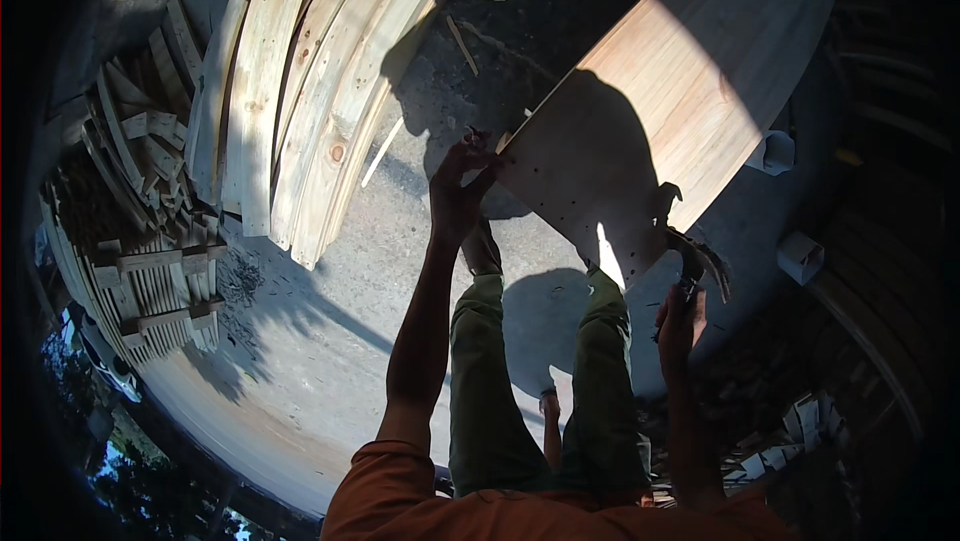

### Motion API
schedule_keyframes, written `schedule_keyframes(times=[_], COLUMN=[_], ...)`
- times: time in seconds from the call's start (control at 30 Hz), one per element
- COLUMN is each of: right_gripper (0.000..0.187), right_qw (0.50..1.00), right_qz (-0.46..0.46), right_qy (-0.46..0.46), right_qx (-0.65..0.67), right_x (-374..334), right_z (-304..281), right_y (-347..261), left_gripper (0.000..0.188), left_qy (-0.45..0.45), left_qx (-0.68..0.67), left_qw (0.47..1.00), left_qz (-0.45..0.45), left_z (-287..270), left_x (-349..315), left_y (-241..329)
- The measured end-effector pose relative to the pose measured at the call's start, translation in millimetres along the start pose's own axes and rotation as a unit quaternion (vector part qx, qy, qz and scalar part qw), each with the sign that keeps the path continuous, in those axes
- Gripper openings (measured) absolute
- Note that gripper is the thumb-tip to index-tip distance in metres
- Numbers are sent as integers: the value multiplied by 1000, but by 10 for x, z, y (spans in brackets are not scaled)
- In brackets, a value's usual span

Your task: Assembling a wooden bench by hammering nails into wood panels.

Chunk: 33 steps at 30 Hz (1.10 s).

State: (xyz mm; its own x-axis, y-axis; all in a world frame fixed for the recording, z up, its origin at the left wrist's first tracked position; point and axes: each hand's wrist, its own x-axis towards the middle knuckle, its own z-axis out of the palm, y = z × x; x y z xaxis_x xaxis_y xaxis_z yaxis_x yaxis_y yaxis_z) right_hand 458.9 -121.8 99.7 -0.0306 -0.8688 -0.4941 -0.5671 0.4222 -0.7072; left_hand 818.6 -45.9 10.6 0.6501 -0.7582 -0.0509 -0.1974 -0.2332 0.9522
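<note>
A broad wooden panel point(680, 91) slants above the concrete floor point(385, 231), its near end by the person's legs point(487, 371), presumably for easy reach. The left hand point(458, 196) is at the panel's near-left corner, fingers curled, perhaps to steady it; in the shadow I cannot tell whether they grip anything. The right hand point(680, 323) is wrapped around a dark hammer-like tool point(691, 263) beside the near-right corner, likely held low so its head stays free. Long planks point(345, 131) lie left of the panel, apparently clear of both arms
</note>
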Motion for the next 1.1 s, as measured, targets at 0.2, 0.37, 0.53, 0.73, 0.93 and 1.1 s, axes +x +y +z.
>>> schedule_keyframes(times=[0.2, 0.37, 0.53, 0.73, 0.93, 1.1], right_gripper=[28, 30, 33, 32, 34, 34], right_qw=[999, 991, 987, 971, 964, 955], right_qz=[-41, -106, -139, -216, -246, -266], right_qy=[14, 55, 69, 105, 83, 73], right_qx=[-31, -56, -39, -9, -53, -107], right_x=[-228, -215, -291, -338, -412, -429], right_z=[957, 1304, 1348, 1502, 1425, 1268], right_y=[36, 98, -18, 33, 91, 123], left_gripper=[46, 51, 59, 64, 64, 62], left_qy=[-195, -328, -371, -378, -373, -370], left_qx=[-150, -107, -117, -136, -188, -237], left_qw=[966, 935, 912, 885, 880, 873], left_qz=[-77, -84, 127, 236, 225, 213], left_z=[-147, -251, -210, -55, 2, 60], left_x=[373, 691, 839, 1014, 891, 757], left_y=[-295, -253, -479, -505, -608, -564])
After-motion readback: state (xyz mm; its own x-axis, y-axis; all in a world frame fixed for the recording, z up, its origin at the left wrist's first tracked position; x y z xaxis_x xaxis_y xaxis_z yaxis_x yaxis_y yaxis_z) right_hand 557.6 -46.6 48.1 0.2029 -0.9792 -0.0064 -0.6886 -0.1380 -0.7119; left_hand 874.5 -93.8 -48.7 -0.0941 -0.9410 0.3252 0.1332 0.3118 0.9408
